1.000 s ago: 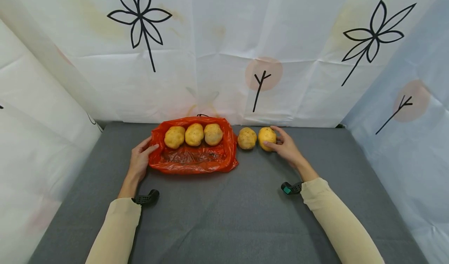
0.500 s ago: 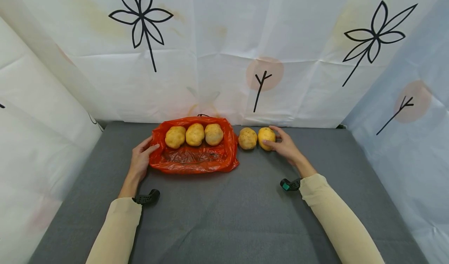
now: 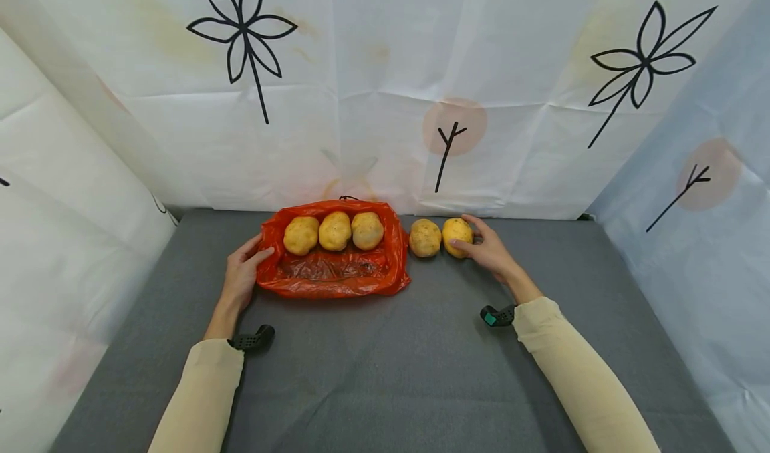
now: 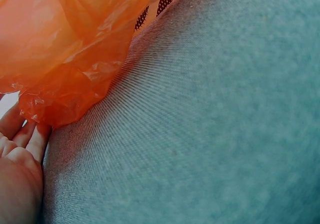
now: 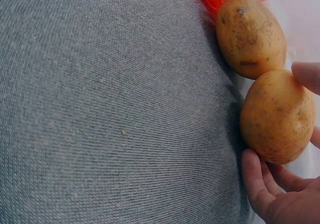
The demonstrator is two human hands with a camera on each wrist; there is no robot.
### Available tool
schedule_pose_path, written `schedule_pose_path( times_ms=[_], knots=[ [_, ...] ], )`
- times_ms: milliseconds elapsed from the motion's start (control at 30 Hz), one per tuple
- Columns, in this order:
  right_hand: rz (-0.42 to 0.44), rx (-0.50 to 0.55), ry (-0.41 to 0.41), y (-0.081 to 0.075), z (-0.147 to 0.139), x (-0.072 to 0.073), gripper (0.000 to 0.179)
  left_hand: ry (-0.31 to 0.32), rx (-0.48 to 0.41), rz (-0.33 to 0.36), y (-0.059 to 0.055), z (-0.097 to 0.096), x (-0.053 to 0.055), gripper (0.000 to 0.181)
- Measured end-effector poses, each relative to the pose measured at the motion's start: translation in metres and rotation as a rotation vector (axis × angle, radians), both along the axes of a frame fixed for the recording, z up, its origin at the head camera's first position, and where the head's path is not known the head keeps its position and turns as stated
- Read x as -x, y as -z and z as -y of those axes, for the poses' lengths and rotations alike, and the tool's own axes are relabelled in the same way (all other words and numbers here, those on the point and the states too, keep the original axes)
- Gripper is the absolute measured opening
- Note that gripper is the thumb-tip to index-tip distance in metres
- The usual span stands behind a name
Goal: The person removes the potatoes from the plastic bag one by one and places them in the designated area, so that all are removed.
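Observation:
A red plastic bag (image 3: 331, 287) lies open on the grey cloth, with three potatoes (image 3: 334, 231) in a row along its back part. My left hand (image 3: 240, 276) holds the bag's left edge between thumb and fingers; in the left wrist view, fingers (image 4: 37, 139) meet the crumpled orange-red plastic. To the right of the bag sits one potato (image 3: 424, 238), and beside it a second potato (image 3: 455, 234). My right hand (image 3: 490, 252) grips that second potato from its right side, thumb in front. In the right wrist view the gripped potato (image 5: 277, 116) touches its neighbour (image 5: 250, 36).
A grey cloth (image 3: 373, 373) covers the table. White printed fabric (image 3: 385, 105) stands as a wall behind the bag, with more fabric at the left (image 3: 54, 239) and right. Black wrist devices (image 3: 255, 339) are worn on both arms.
The right forearm has shifted slightly up and left, its hand staying around the potato. The bag, the other potatoes and the left hand look the same.

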State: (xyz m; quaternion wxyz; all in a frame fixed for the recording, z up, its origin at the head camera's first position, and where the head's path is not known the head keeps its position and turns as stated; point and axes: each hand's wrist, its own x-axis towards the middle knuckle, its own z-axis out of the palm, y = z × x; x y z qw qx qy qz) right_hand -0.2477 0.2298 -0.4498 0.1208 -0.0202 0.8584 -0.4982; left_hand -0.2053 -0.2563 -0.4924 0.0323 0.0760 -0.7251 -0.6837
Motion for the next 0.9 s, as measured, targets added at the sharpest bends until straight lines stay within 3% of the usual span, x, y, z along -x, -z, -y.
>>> schedule_pose_path(
  times_ms=[500, 700, 900],
  knots=[
    [-0.023, 0.031, -0.013, 0.001, -0.003, -0.002, 0.078, 0.002, 0.005, 0.005, 0.0, 0.0, 0.0, 0.057],
    [-0.032, 0.033, -0.014, -0.005, -0.004, -0.004, 0.079, 0.013, 0.011, -0.038, 0.001, 0.0, -0.001, 0.056],
    [-0.05, -0.016, -0.018, -0.016, -0.006, -0.006, 0.081, 0.013, 0.018, -0.025, 0.0, 0.0, -0.002, 0.056]
  ],
)
